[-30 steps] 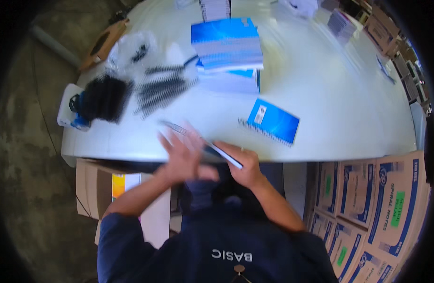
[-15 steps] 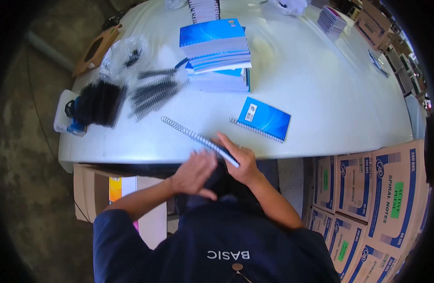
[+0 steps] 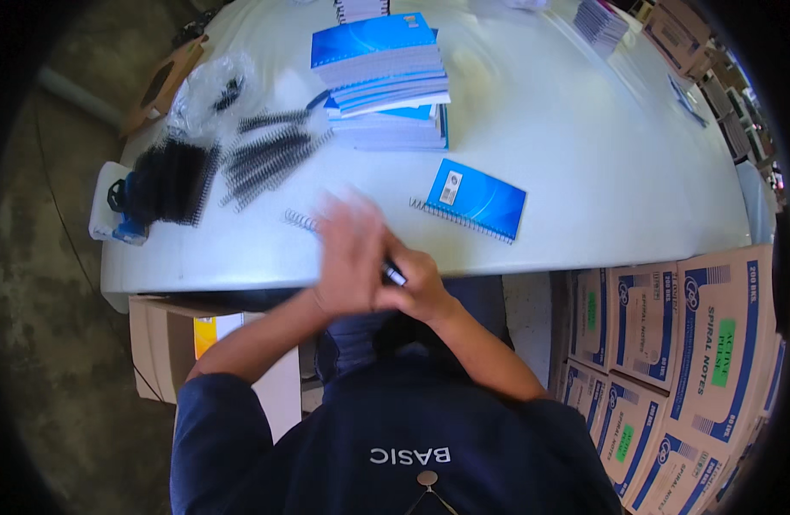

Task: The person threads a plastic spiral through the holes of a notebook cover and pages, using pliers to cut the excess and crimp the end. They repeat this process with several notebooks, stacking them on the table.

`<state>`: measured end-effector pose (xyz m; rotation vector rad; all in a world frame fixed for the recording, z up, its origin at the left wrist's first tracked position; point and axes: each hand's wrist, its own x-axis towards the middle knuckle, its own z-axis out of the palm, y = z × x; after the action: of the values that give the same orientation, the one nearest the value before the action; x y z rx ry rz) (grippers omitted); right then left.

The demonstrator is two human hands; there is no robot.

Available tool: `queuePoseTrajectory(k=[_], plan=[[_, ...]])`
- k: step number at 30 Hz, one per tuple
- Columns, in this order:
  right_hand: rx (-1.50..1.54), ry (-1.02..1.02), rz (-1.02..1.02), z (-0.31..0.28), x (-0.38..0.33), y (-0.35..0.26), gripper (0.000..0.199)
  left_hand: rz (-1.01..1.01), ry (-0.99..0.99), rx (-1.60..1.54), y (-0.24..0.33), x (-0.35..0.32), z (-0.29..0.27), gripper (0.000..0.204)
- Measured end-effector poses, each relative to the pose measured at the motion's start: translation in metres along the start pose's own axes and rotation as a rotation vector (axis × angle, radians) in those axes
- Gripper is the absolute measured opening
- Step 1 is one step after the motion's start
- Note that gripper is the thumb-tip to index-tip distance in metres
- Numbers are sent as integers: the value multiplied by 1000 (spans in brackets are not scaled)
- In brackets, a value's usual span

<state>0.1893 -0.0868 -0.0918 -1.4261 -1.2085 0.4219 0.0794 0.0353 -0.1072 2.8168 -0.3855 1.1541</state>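
Observation:
My right hand (image 3: 421, 280) grips a small notebook (image 3: 395, 274) near the table's front edge; only its narrow end shows between the fingers. From the notebook's far end, a loose wire coil (image 3: 300, 221) sticks out toward the left. My left hand (image 3: 350, 251) is stretched out flat over the notebook's edge and coil, its fingertips blurred by motion, hiding most of the notebook. Right of my hands lies a blue spiral notebook (image 3: 477, 200), its coil running past one corner of the cover.
Beyond my hands stands a stack of blue-covered notebooks (image 3: 379, 81). Loose black coils (image 3: 270, 163) lie left, beside a bundle of black coils (image 3: 173, 182) and a clear plastic bag (image 3: 213, 90). Cardboard cartons (image 3: 644, 322) are stacked at the right; an open box (image 3: 159, 348) sits below the left edge.
My left hand has swept up and forward along the notebook's coil, covering it. My right hand, with the notebook, has shifted slightly left. The whole view has shifted a little.

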Motion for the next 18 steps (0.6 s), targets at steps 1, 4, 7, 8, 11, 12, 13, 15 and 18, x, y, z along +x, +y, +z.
queuePoseTrajectory(k=[1,4,7,8,11,12,13,15,18], plan=[[58,38,97,-2,-3,0,68,-45,-137,-195,14,-15,3,93],[194,76,17,-6,7,4,69,-114,-172,-70,24,-16,-9,79],[129,109,36,-5,7,10,74,-223,-292,55,10,68,-41,44],[167,97,126,-7,6,5,74,-204,-331,-33,4,71,-44,40],[217,84,199,-11,6,0,78,-210,-360,-205,-3,93,-52,30],[253,94,193,-11,5,1,77,-229,-394,-248,-4,98,-53,29],[288,106,184,-11,5,2,77,-247,-427,-287,-5,101,-54,27],[181,148,123,-10,5,5,77,-198,-471,-291,-9,105,-51,26],[140,137,182,-3,8,1,76,-154,-517,-333,-25,98,-50,26]])
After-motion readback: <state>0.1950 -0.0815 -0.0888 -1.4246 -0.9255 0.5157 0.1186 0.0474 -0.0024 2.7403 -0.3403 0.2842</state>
